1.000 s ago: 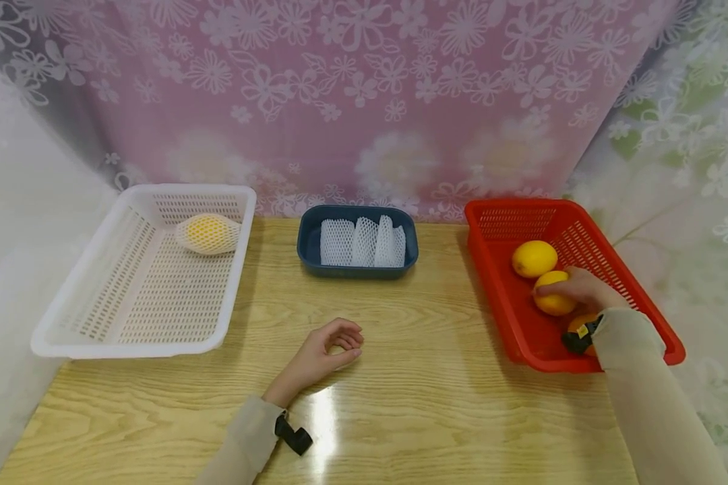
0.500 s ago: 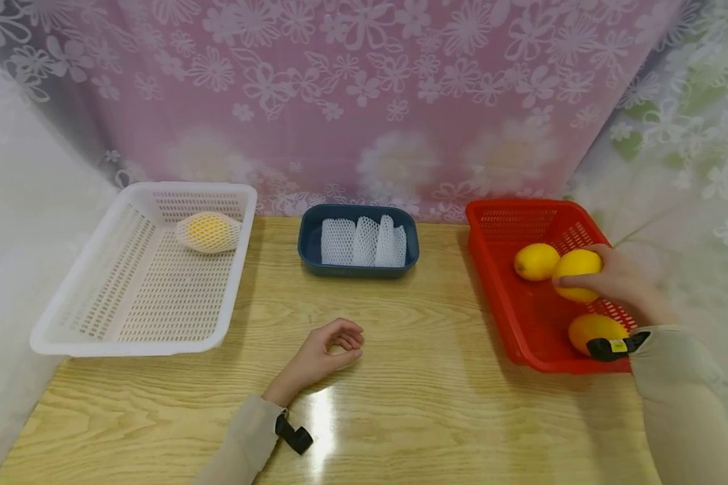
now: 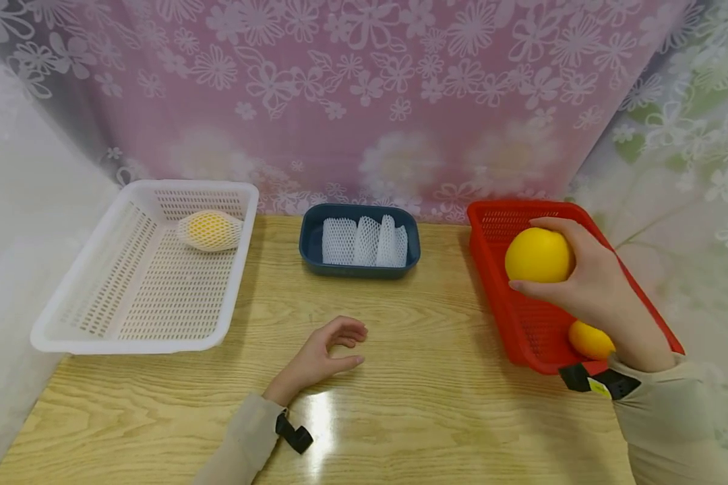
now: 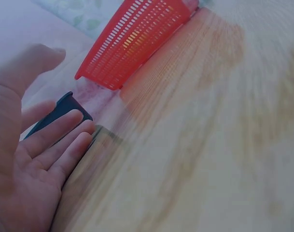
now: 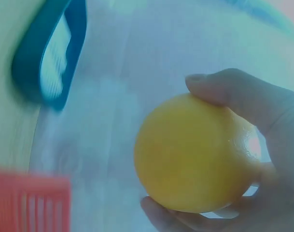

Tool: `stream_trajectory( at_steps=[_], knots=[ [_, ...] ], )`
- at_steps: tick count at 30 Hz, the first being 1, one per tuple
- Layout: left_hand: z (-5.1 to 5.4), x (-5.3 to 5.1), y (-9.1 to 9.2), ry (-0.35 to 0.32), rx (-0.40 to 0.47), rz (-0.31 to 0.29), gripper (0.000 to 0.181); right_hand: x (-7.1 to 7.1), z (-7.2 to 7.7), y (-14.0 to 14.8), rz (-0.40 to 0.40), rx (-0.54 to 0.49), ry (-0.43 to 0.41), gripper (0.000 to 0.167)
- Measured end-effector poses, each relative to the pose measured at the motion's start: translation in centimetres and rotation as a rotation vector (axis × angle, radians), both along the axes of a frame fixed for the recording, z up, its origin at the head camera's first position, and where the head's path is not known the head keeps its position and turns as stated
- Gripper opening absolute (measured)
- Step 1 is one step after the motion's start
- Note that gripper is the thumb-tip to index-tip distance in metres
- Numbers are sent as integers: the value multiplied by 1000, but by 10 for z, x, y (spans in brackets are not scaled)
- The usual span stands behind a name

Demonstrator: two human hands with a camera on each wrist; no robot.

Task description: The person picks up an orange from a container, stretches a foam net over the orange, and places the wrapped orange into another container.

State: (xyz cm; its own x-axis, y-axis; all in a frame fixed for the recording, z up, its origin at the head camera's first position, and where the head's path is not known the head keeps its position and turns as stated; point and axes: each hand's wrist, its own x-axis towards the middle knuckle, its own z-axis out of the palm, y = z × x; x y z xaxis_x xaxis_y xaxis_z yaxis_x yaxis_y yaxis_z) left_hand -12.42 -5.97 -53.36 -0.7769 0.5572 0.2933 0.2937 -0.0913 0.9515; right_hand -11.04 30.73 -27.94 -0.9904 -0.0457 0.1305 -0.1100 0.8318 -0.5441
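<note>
My right hand grips a yellow fruit between thumb and fingers, held up over the red basket. The right wrist view shows the same fruit with the thumb on one side and fingers round the other. Another yellow-orange fruit lies in the basket under the right forearm. Nothing is in my left hand, which rests near the middle of the wooden table, its fingers loosely curved; the left wrist view shows its bare palm.
A blue tray holding folded white foam nets stands at the table's back middle. At the left is a white basket with a net-covered yellow fruit inside. A pink flowered cloth hangs behind.
My right hand has gripped the fruit and lifted it from the red basket, first rightward, then back left and closer to the camera. My left hand has hardly moved.
</note>
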Motion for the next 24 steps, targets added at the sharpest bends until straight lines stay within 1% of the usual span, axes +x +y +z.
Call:
stream_trajectory(
  at_steps=[2,3,5,8,10,13,16,17,20,23,24],
  knots=[
    [0,0,0,-3,13,-2,56,3,-3,-18,70,-50,94,80],
    [-1,0,0,-5,18,-1,59,5,-5,-27,93,-66,128,81],
    [-1,0,0,-9,29,-3,64,8,-10,-42,149,-80,204,83],
    [0,0,1,-14,44,-12,70,11,-20,-62,212,-100,277,88],
    [3,2,2,-19,51,-21,72,12,-29,-73,247,-124,309,92],
    [15,5,1,-22,65,-36,73,12,-47,-90,275,-203,329,97],
    [27,8,0,-23,68,-48,73,14,-71,-107,303,-303,333,101],
    [28,8,-1,-23,73,-54,74,15,-80,-113,311,-329,330,102],
    [17,4,-2,-17,79,-70,80,19,-108,-130,352,-370,306,105],
    [3,0,-3,-19,91,-84,90,23,-134,-144,382,-403,244,106],
    [1,-1,-3,-17,89,-83,92,23,-143,-148,387,-425,209,105]
  ],
)
